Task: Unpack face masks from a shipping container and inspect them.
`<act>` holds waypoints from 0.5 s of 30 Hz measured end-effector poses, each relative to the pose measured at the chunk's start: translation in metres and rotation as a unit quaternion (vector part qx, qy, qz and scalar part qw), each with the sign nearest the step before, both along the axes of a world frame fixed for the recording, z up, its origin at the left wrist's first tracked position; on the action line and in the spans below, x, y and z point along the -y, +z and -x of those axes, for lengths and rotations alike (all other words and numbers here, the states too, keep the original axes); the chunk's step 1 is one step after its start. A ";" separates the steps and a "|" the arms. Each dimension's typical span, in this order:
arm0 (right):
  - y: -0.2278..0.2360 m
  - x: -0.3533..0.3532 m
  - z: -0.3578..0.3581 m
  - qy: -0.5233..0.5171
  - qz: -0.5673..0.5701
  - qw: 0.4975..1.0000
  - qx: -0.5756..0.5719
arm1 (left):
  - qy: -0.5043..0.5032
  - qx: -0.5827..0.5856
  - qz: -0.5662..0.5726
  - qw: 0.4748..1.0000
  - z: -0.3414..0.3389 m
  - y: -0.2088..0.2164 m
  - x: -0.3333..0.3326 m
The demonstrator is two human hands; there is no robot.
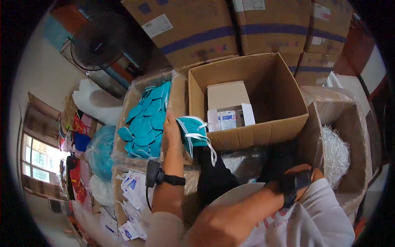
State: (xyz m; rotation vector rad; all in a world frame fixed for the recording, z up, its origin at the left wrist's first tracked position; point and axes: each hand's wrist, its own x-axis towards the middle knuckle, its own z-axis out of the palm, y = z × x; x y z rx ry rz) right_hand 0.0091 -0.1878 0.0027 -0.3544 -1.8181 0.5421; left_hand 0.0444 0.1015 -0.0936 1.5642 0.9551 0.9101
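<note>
My left hand (172, 128) is closed on a teal face mask (193, 128) with white elastic straps, one of which dangles below it. The hand is at the right side of a plastic-lined carton (177, 91). Inside that carton lies a heap of flat teal face masks (144, 119). My right hand (303, 168) is bent in close to my body, beside a tall carton (358, 123) on the right. Its fingers are largely hidden behind the wrist and a black wrist strap. Thin clear or whitish strands (335, 154) fill part of that right carton.
Ahead stands a large open carton (255, 138) with a smaller open box (226, 94) inside, showing white-and-blue packets (227, 119). Printed paper slips (133, 185) fill a carton at lower left. Stacked cartons (197, 41) line the back, near a black fan (98, 41).
</note>
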 end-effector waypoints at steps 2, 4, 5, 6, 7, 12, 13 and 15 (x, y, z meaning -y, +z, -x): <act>0.050 -0.028 -0.056 -0.122 0.024 0.990 0.071 | -0.009 0.039 0.046 0.998 0.028 0.018 0.004; 0.013 -0.051 -0.107 -0.350 0.194 0.915 -0.051 | -0.058 0.067 0.074 0.993 0.025 0.054 0.038; 0.022 -0.058 -0.120 -0.348 0.379 0.827 -0.225 | -0.070 0.076 0.086 0.991 0.028 0.060 0.047; 0.008 -0.067 -0.134 -0.334 0.350 0.834 -0.265 | -0.094 0.085 0.100 0.987 0.026 0.062 0.058; -0.014 -0.077 -0.145 -0.321 0.319 0.838 -0.305 | -0.120 0.094 0.114 0.982 0.020 0.062 0.066; -0.038 -0.074 -0.111 -0.128 0.549 0.731 -0.383 | -0.029 0.066 0.067 0.995 0.016 0.050 0.071; -0.033 -0.069 -0.102 -0.063 0.598 0.667 -0.440 | 0.006 0.075 0.058 0.995 0.015 0.047 0.072; -0.042 -0.070 -0.096 0.010 0.529 0.755 -0.388 | 0.074 0.094 0.039 0.992 0.011 0.043 0.072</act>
